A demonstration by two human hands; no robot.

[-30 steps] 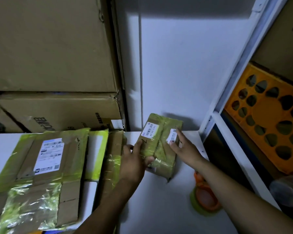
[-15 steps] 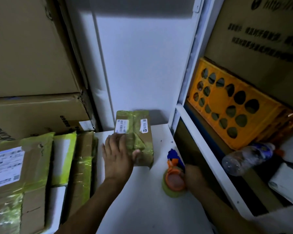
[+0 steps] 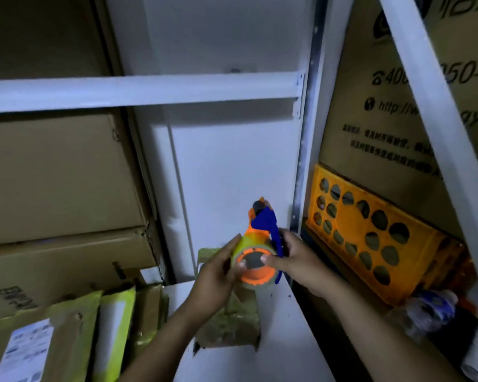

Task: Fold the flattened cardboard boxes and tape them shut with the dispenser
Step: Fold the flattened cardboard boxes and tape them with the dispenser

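- Surface (image 3: 273, 340) of smooth white board runs back to a flat white wall panel (image 3: 232, 161). A white metal shelf beam (image 3: 138, 89) crosses above it, and the storage corner is dim.
- Plain brown cartons (image 3: 58, 175) are stacked at the left, hard against the surface. A printed carton (image 3: 384, 119) fills the shelf at the right.
- Flat parcels (image 3: 39, 340) with white labels lie side by side at lower left, glossy with yellow-green tape.
- An orange plastic crate (image 3: 370, 238) pierced with round holes sits low at the right, with a clear plastic bottle (image 3: 425, 307) lying near it.
- The tape dispenser (image 3: 257, 260) has an orange hub, a blue handle and a yellowish roll. It is held in the air over a small taped box (image 3: 232, 321) that lies on the surface, and the forearms and dispenser hide part of that box.
- The left hand (image 3: 215, 274) curls round the roll's left side. The right hand (image 3: 295, 260) grips the right side, thumb on the hub.
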